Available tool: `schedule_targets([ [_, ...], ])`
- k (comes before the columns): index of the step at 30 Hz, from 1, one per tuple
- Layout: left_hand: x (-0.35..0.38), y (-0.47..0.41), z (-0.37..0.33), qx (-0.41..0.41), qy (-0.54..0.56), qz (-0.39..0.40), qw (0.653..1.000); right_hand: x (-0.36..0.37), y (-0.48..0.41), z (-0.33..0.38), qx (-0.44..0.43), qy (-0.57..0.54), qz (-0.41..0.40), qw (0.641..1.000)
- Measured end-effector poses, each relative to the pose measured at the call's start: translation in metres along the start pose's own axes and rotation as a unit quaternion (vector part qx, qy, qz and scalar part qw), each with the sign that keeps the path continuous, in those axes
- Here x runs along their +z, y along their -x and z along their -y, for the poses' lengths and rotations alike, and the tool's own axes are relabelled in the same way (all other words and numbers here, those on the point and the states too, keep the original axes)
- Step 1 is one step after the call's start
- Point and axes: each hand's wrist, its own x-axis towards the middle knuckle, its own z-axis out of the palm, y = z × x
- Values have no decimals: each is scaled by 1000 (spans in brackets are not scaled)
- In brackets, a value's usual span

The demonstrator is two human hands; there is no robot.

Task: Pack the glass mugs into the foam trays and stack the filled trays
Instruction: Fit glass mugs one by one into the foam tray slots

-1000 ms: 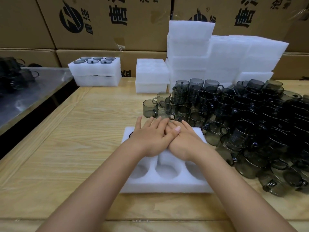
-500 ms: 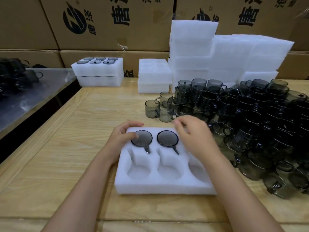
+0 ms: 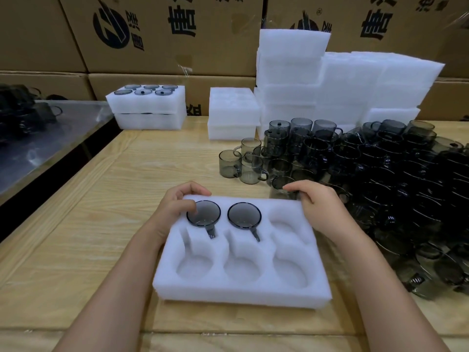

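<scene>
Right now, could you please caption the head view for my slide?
Left hand grips a white foam tray holding two grey glass mugs; right hand is beside loose mugs.

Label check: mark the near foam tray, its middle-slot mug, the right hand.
near foam tray point(image 3: 241, 297): head view, front wall.
middle-slot mug point(image 3: 244, 215): head view, round face.
right hand point(image 3: 322, 209): head view, back.

Bench point(image 3: 76, 224), packing line: a white foam tray point(image 3: 241, 288) with six round pockets lies flat. The far-left mug point(image 3: 203, 213) and far-middle mug point(image 3: 244, 215), smoky grey glass, sit sunk in their pockets, handles in slots pointing to the near row. The left hand point(image 3: 175, 207) grips the tray's far left corner. The right hand point(image 3: 319, 207) holds an upright mug point(image 3: 279, 186) just behind the tray. Loose mugs point(image 3: 368, 174) crowd the right. Two filled trays point(image 3: 147, 107) stand stacked far left, and spare foam trays point(image 3: 330, 85) are piled behind.
</scene>
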Motion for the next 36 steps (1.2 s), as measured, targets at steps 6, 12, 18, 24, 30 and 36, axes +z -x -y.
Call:
schedule_targets([
  [6, 1, 0, 1, -12, 20, 4, 1000, -2, -4, -3, -20, 41, 2, 999],
  [12, 0, 1, -1, -17, 20, -2, 1000, 1, -5, -2, -23, 20, -34, 999],
  [18, 1, 1, 0, -12, 20, -9, 1000, 4, -6, -1, 34, -107, -76, 991],
  [24, 3, 0, 4, 20, -21, -61, 998, 0, -2, 18, 0, -321, -148, 936],
  [30, 7, 5, -7, 55, -133, -68, 987, 0, 6, 34, -72, -300, -144, 940],
  [36, 53, -3, -51, 179, -331, 69, 924, 3, 10, 38, -98, -224, -157, 957],
])
